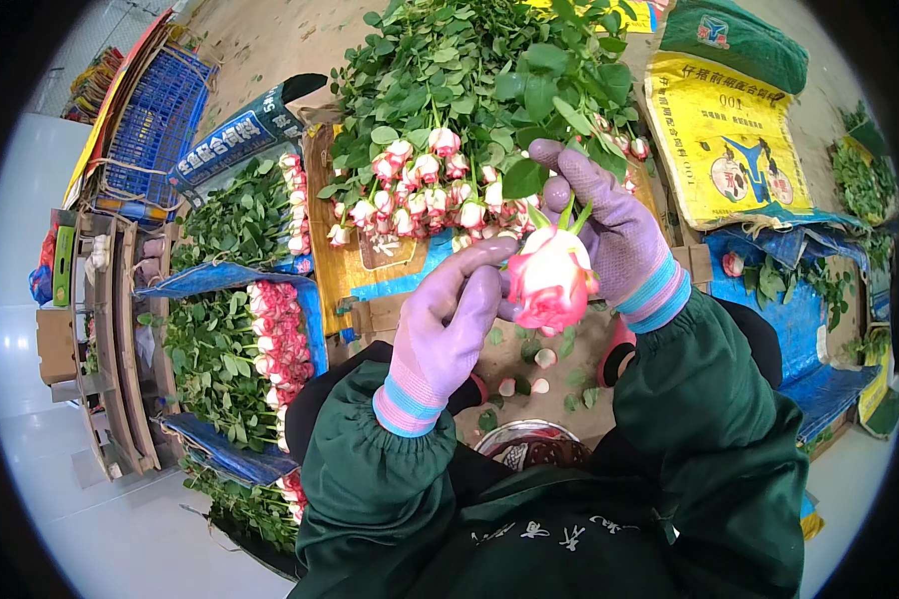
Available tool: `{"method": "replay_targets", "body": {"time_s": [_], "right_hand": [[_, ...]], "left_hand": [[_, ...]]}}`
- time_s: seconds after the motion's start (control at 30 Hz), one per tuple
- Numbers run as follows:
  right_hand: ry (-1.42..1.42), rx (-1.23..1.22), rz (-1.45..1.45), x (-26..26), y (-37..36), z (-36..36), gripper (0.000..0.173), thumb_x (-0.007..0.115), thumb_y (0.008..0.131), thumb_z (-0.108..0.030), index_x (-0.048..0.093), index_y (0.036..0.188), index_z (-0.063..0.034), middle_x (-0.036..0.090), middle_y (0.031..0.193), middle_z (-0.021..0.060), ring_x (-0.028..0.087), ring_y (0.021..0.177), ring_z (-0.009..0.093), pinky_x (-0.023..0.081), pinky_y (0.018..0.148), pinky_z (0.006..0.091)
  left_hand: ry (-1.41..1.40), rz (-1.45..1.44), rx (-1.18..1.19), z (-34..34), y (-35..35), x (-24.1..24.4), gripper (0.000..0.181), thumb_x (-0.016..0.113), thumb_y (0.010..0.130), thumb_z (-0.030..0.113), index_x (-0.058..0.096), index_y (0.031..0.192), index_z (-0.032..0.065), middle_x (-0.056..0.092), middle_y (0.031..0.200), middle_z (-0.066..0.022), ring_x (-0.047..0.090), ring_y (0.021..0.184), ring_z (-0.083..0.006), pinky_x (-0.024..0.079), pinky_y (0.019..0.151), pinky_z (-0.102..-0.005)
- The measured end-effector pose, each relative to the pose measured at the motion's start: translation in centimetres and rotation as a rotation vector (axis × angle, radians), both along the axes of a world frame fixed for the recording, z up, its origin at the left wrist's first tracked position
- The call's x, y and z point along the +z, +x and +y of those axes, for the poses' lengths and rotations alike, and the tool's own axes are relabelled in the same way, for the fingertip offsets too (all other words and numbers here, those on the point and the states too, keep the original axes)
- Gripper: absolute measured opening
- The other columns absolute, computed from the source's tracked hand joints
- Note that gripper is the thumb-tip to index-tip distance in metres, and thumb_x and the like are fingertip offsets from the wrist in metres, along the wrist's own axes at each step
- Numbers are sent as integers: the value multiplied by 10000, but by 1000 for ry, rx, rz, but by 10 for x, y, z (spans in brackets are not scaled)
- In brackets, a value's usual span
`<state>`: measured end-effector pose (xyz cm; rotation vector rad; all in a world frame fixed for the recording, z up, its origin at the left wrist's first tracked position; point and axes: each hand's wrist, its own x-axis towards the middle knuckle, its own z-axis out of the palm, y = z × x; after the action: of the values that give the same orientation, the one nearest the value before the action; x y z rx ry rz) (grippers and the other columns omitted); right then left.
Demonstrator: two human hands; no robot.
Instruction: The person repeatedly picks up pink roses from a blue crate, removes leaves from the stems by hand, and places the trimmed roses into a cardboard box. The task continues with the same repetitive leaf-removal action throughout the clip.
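Observation:
A pink-and-white rose hangs bloom downward in front of me, its stem and leaves rising behind my right hand. My right hand, in a purple coated work glove, is closed around the stem just above the bloom. On the bloom's left side is my left hand, gloved alike, its thumb and forefinger tips close together; whether a petal lies between them cannot be told. Farther ahead, a heap of cut roses lies with blooms towards me and leafy stems pointing away, on a board with yellow covering.
Bundled roses lie at left between blue sheets. Wooden pallets and a blue plastic crate stand farther left. A yellow-and-green woven sack and blue tarp are at right. Loose petals dot the floor near a round container.

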<state>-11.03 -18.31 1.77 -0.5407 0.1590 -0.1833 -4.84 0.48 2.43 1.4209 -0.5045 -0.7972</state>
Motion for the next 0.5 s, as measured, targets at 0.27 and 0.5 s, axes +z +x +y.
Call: {"method": "replay_targets", "body": {"time_s": [0.27, 0.5], "right_hand": [[-335, 137, -75, -4, 2, -5, 466, 579, 970, -330, 524, 1271, 20, 625, 841, 20, 595, 749, 97, 485, 691, 245], [-658, 395, 5, 8, 6, -5, 603, 577, 951, -382, 455, 1361, 43, 586, 884, 6, 554, 833, 109, 459, 785, 256]], "left_hand": [[-105, -3, -214, 2, 10, 1, 581, 387, 1020, 465, 561, 1176, -67, 645, 1087, -131, 644, 980, -206, 509, 874, -330], [76, 45, -297, 13, 8, -5, 592, 352, 1031, 475, 623, 1143, -40, 665, 1090, -125, 630, 998, -184, 479, 924, -317]]}}
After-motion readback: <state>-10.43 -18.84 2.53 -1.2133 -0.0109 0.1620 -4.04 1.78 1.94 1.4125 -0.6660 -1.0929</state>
